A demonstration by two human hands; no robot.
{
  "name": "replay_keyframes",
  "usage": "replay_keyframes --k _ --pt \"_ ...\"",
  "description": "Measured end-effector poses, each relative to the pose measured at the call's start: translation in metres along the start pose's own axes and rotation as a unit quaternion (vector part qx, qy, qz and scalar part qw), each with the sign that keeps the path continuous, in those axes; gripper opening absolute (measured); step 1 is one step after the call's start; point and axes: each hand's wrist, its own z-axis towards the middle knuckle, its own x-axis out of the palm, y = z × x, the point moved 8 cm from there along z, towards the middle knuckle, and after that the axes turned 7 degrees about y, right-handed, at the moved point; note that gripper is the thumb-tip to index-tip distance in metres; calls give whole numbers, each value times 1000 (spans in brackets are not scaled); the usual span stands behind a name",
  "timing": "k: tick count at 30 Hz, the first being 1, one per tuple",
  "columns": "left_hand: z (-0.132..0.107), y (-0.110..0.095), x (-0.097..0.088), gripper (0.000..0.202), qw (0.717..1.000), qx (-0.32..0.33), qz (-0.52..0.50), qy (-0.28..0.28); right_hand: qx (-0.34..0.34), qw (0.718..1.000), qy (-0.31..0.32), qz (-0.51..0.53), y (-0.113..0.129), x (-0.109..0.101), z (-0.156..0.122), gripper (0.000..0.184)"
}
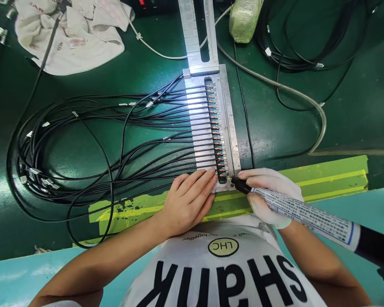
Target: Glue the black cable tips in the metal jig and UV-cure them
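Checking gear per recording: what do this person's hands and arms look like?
The right hand wears a plain white glove ending near the wrist; the left hand is ungloved. Both forearms are bare; a white cloth edge, perhaps a sleeve, shows at bottom left.

The shirt (211, 266) reads "LHC", "day together" and "SHanK".

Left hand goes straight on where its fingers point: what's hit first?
Likely the small wired connectors in the slot of the metal fixture, just ahead of the left hand; height clearance is unclear.
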Motion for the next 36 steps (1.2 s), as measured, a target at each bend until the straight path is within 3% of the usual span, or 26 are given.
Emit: replay_keyframes --k 6,9,12,16,18,20,23,26,29,32,34,36 --pt "-1 1 4 52 1000 2 -15 3 9 999 -5 33 -5 0 -4 23" --pt "-5 -2 2 51 1000 4 -25 -9 31 988 -77 130 -12 -9 -11 12" --pt "-10 -16 -20 45 1000 10 -4 -28 88 951 -146 258 -23 -24 -14 11" --pt "0 -36 -74 35 999 11 40 -30 118 901 -157 386 -29 -58 10 22" --pt "26 -38 -100 30 997 31 63 -41 84 893 -158 414 -30 -85 36 30" --pt "75 -25 -111 25 995 32 95 -30 48 888 -162 428 -37 -111 63 38" --pt "179 27 -97 32 985 -92 135 64 26 875 -186 445 -58 -138 95 43" --pt "280 63 -89 58 971 -174 162 39 22 867 -192 459 -74 -145 105 41" --pt "340 77 -81 66 959 -234 158 24 15 873 -172 457 -77 -144 102 41" --pt "345 72 -82 54 962 -234 137 18 4 876 -172 451 -74 -157 97 42" --pt "319 64 -91 51 973 -191 126 13 -10 870 -193 453 -73 -175 95 43" --pt "273 57 -101 57 985 -126 114 12 -30 856 -228 464 -73 -194 93 44"
